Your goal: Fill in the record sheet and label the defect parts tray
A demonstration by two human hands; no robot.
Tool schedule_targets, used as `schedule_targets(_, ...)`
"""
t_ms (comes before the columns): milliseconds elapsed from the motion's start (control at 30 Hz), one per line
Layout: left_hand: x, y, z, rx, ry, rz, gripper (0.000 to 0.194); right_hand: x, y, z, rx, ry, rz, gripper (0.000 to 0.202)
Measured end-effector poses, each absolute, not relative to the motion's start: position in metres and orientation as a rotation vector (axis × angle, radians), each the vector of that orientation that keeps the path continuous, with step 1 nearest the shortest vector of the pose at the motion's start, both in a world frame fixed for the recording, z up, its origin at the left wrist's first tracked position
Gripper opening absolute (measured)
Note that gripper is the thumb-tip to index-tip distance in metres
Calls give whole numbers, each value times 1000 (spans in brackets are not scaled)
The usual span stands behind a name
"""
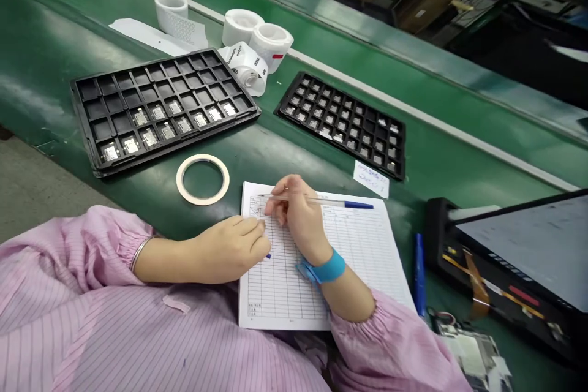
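The pen (337, 202) lay almost level over the far-left part of the paper stack (367, 248), its tip toward the stack's far-left corner and its blue end toward the far-right one. The right hand (301, 217), a blue band (333, 264) at its wrist, had its fingers bent and nearly closed, with the pen between them. The left hand (234, 248) was loosely curled over the stack's left edge. A small blue piece (269, 256) showed at its fingers; whether it was gripped I could not tell.

The pen's hold looked light, so a slip could have drawn a stray line across the printed grid. Clothing hid the table's near edge below the stack; if the paper overhung there, a lean of the body might have shifted it.

Beyond the left hand lay a tape ring (203, 201), flat and near enough for a knuckle to push. Farther out, the larger tray (148, 93) had its near-left corner close to the table's near edge; a bumping elbow could have jolted its loose-looking metal parts (130, 144). The smaller tray (370, 115) sat past the stack's far edge, a paper slip (371, 179) between them. Beside the stack's right edge, a blue marker (419, 275) could have rolled if brushed by the sleeve (395, 343).
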State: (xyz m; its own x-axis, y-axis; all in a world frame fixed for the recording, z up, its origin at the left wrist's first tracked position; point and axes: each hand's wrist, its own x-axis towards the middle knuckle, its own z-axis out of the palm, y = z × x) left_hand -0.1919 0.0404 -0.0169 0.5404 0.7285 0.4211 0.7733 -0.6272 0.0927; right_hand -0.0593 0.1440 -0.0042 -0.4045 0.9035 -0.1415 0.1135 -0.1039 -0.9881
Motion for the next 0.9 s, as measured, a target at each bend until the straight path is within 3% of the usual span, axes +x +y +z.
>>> schedule_targets(267, -191, 35, -23, -2616, -1643, -813, 23, -62, 144, -6, -1246, -1640, 1258, 37)
schedule_targets(433, -189, 36, -22, -2619, -1750, -760, 28, -56, 142, -8, -1323, -1629, 1075, 44)
schedule_targets(900, -189, 39, -20, -2601, -1742, -749, 27, -55, 140, -10, -1318, -1716, 1010, 40)
